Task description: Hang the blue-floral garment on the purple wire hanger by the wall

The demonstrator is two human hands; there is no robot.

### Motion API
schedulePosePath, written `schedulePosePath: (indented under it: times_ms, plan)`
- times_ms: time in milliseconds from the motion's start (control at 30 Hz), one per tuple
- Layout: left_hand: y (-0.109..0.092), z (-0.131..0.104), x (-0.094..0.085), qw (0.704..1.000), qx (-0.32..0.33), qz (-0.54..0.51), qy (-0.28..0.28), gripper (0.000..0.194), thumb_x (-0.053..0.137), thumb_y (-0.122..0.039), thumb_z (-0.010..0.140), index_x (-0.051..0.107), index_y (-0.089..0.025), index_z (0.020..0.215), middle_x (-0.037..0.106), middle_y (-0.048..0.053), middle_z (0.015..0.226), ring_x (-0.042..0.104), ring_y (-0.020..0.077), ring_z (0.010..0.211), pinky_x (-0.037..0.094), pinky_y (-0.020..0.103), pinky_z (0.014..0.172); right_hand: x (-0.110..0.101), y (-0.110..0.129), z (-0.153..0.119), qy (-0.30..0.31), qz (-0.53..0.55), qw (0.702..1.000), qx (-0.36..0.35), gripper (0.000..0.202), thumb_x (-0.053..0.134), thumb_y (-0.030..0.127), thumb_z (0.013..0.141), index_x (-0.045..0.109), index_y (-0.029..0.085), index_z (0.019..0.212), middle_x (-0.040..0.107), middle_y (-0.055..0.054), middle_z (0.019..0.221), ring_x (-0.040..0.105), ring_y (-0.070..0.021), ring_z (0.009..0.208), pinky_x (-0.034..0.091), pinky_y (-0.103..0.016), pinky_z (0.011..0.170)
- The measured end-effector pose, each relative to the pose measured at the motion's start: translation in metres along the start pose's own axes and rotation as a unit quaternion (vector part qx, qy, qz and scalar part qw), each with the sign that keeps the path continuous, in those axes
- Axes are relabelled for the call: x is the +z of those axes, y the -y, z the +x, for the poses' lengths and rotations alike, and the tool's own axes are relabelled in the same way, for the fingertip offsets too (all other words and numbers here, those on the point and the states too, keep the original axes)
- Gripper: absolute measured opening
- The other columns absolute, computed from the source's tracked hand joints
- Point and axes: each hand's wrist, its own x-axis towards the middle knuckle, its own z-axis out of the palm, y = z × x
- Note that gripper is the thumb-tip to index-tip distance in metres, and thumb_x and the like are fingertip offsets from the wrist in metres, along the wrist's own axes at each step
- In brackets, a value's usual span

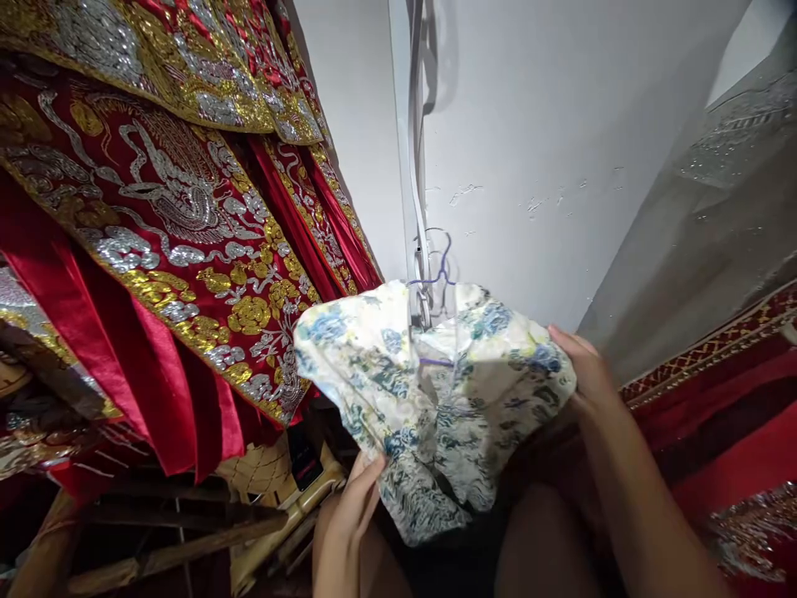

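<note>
Both hands are closed on 1 item: a white floral garment (436,399), printed with blue and green blooms, made of a thin, creased fabric with a faint sheen. It sits bunched at the centre of the view, in front of the white wall (529,149) and level with the person's arms.

The left hand (352,507) grips the garment's lower left edge, fingers curled up into the cloth. The right hand (582,370) clamps its upper right edge, palm against the fabric and thumb side uppermost. The 2 hands are well apart, with the garment spread loosely between them.

A thin wire hanger (439,266), purple-tinted with a curved hook, rises from the top of the garment; its lower part shows through what appears to be a clear plastic film, though the view there is too poor to be sure.

To the left hang red satin robes (155,249), heavily embroidered in gold and silver thread with scroll, flower and dragon-like motifs, falling in smooth pleats. Below them lie rough wooden slats (187,540) and a woven cane piece (261,473). To the right, a grey translucent cover (703,232) drapes over more red cloth with a gold lattice border (703,349).
</note>
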Motion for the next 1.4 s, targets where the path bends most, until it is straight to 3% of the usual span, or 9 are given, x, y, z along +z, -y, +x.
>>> schedulePosePath:
  times_ms: [167,400,500,633,1100,1167,1267,1333,1400]
  plan:
    - [0.011,-0.005,0.006,0.997,-0.018,0.013,-0.073,0.075,0.088,-0.038,0.064,0.06,-0.024,0.132,0.067,0.011,0.13,0.053,0.0318,0.133,0.035,0.045,0.117,-0.007,-0.023,-0.02,0.06,-0.014,0.996,0.065,0.037,0.073,0.056,0.074,0.07,0.02,0.082,0.072,-0.006,0.071,0.07,-0.0275,0.074,0.05,-0.032,0.057]
    - [0.032,-0.012,0.03,0.996,-0.041,0.017,-0.076,0.075,0.085,-0.034,0.07,0.055,-0.026,0.139,0.067,0.009,0.131,0.053,0.0304,0.133,0.035,0.043,0.118,-0.03,-0.091,-0.074,-0.224,-0.149,0.959,-0.093,0.039,0.067,0.051,0.082,0.061,0.027,0.112,0.065,-0.003,0.095,0.058,-0.0208,0.079,0.046,-0.029,0.067]
    - [0.041,-0.007,0.04,0.996,-0.037,0.043,-0.067,0.077,0.085,-0.034,0.071,0.054,-0.026,0.141,0.065,0.009,0.133,0.049,0.0292,0.137,0.032,0.041,0.119,0.001,-0.121,-0.107,-0.037,-0.135,0.99,0.014,0.037,0.055,0.06,0.088,0.058,0.025,0.078,0.06,-0.002,0.073,0.054,-0.0206,0.065,0.043,-0.032,0.06]
    - [0.045,-0.005,0.043,0.998,-0.013,0.056,-0.028,0.076,0.083,-0.038,0.073,0.053,-0.022,0.141,0.064,0.011,0.134,0.049,0.0302,0.137,0.032,0.042,0.119,0.042,-0.135,-0.128,0.206,-0.163,0.96,0.092,0.043,0.046,0.064,0.092,0.048,0.025,0.075,0.049,0.002,0.062,0.048,-0.0177,0.058,0.038,-0.03,0.056]
    - [0.046,-0.005,0.035,0.987,0.034,0.08,-0.138,0.065,0.08,-0.04,0.072,0.056,-0.022,0.13,0.066,0.011,0.126,0.055,0.0322,0.129,0.039,0.044,0.113,0.037,-0.138,-0.132,0.282,-0.176,0.932,0.141,0.035,0.047,0.045,0.096,0.044,0.022,0.07,0.049,0.005,0.05,0.043,-0.0113,0.048,0.033,-0.026,0.053]
    - [0.056,-0.002,0.031,0.954,0.124,0.138,-0.237,0.062,0.077,-0.042,0.074,0.052,-0.023,0.127,0.061,0.012,0.129,0.054,0.0321,0.128,0.04,0.045,0.111,0.034,-0.136,-0.129,0.269,-0.172,0.934,0.163,0.035,0.049,0.044,0.094,0.044,0.022,0.067,0.047,0.006,0.045,0.044,-0.0108,0.043,0.032,-0.025,0.049]
    - [0.08,0.001,0.028,0.839,0.336,0.253,-0.346,0.056,0.076,-0.043,0.073,0.051,-0.021,0.119,0.054,0.013,0.13,0.051,0.031,0.125,0.04,0.046,0.108,0.033,-0.134,-0.126,0.254,-0.167,0.934,0.187,0.035,0.05,0.045,0.09,0.05,0.02,0.065,0.047,0.005,0.04,0.045,-0.0109,0.037,0.031,-0.024,0.044]
    - [0.095,0.002,0.034,0.813,0.391,0.321,-0.288,0.048,0.074,-0.039,0.076,0.055,-0.019,0.116,0.058,0.013,0.12,0.057,0.0283,0.114,0.045,0.043,0.101,0.034,-0.135,-0.127,0.251,-0.169,0.936,0.178,0.034,0.052,0.044,0.088,0.056,0.019,0.066,0.051,0.003,0.041,0.045,-0.0107,0.036,0.03,-0.023,0.042]
    - [0.105,0.004,0.046,0.844,0.354,0.364,-0.171,0.036,0.067,-0.034,0.084,0.058,-0.018,0.114,0.063,0.01,0.106,0.061,0.0242,0.099,0.05,0.038,0.089,0.037,-0.135,-0.129,0.251,-0.168,0.939,0.166,0.033,0.054,0.042,0.087,0.06,0.018,0.066,0.054,0.002,0.042,0.043,-0.0104,0.035,0.028,-0.024,0.042]
